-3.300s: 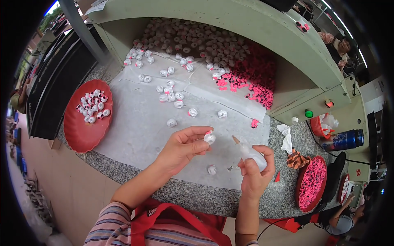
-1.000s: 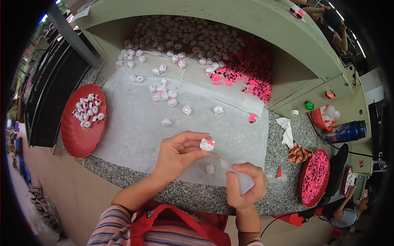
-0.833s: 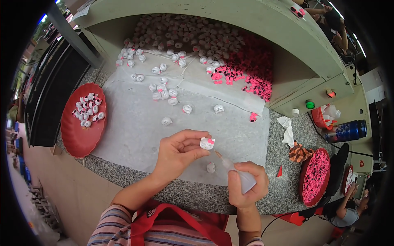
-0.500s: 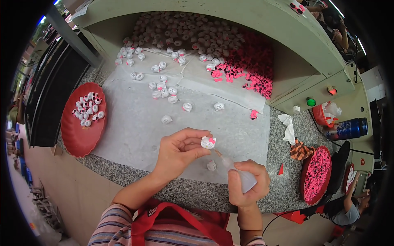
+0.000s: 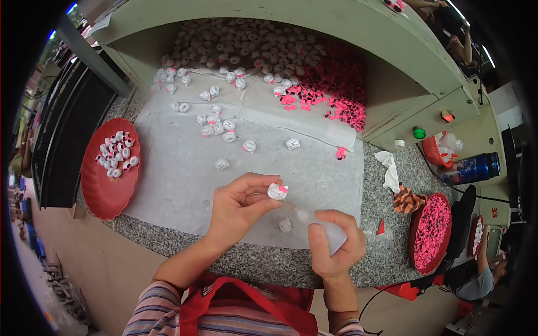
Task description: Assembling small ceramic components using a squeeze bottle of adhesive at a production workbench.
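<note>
Small white cap (image 5: 277,191), pink-marked

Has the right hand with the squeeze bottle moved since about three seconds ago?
Yes. The right hand has dropped toward the near edge of the granite counter; its squeeze bottle now sits lower than the small white piece.

red tray (image 5: 101,193), speckled grey counter (image 5: 263,263), pink-and-white cap (image 5: 277,191)

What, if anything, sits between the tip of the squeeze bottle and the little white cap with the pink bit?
Nothing visible. The right hand points the small translucent squeeze bottle straight at the small white cap with a pink insert, pinched in the left hand. Another white cap lies below, on the sheet.
</note>
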### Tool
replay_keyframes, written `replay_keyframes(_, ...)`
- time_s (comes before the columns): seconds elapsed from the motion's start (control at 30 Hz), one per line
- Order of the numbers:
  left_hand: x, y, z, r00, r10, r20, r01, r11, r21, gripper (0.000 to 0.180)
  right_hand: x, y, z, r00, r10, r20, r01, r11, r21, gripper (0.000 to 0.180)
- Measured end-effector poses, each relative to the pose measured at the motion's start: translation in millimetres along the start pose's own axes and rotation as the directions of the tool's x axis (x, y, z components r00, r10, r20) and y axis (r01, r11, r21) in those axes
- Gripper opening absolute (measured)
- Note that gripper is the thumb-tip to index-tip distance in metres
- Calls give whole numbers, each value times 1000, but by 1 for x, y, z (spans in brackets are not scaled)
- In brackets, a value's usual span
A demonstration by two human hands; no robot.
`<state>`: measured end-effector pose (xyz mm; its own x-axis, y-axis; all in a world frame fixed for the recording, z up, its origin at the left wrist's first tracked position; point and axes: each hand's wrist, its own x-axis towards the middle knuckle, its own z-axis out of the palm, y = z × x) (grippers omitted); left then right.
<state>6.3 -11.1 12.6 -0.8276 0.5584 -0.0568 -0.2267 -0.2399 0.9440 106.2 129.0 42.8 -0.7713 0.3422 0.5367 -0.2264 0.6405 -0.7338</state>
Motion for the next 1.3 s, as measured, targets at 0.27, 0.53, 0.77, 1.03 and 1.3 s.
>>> replay_keyframes(0.27, -4, -4, 7, 997, -42, 65, 42, 999, -4, 31, 41, 134, -23, 837, 537, -108, -547, 827, -132, 32)
replay_keyframes(0.53, -3, -3, -1, 999, -41, 9, 41, 999, 12, 31, 53, 132, -6, 850, 527, 12, -380, 629, -678, 32)
replay_keyframes(0.77, 0, -11, 1, 999, -43, 3, 43, 998, 34, 33, 34, 85, -1, 791, 611, 45, -585, 775, -240, 17)
replay_keyframes(1.03, 0, -27, 7, 989, 143, -18, -137, 969, 206, 32, 10, 23, 18, 861, 394, 321, -488, 817, 306, 6)
replay_keyframes(1.3, -3, -20, 11, 972, 236, 19, -232, 934, 272, 30, 9, 25, 17, 790, 548, 273, -606, 764, 221, 11)
